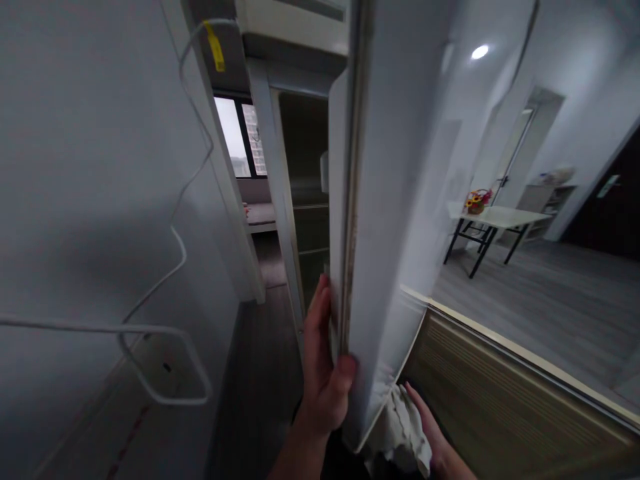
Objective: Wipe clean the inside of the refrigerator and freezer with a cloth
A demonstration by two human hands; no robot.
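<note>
A tall white door or panel (383,193) stands upright in front of me, with a stained strip running down its near edge. My left hand (325,373) is closed around that edge low down, thumb on the near side and fingers on the far side. To the right of the panel, near its foot, a crumpled white cloth (400,427) is held in my right hand (430,427). The cloth lies close to the panel's lower surface; whether it touches is hard to tell. Part of the right hand's grip is hidden by the cloth.
A white cable (183,250) hangs along the left wall. Behind the panel stands a cabinet with shelves (305,207). At the lower right is a brownish ribbed panel (500,400) with a pale rim. Further off stands a table (505,217) bearing a flower basket (477,202).
</note>
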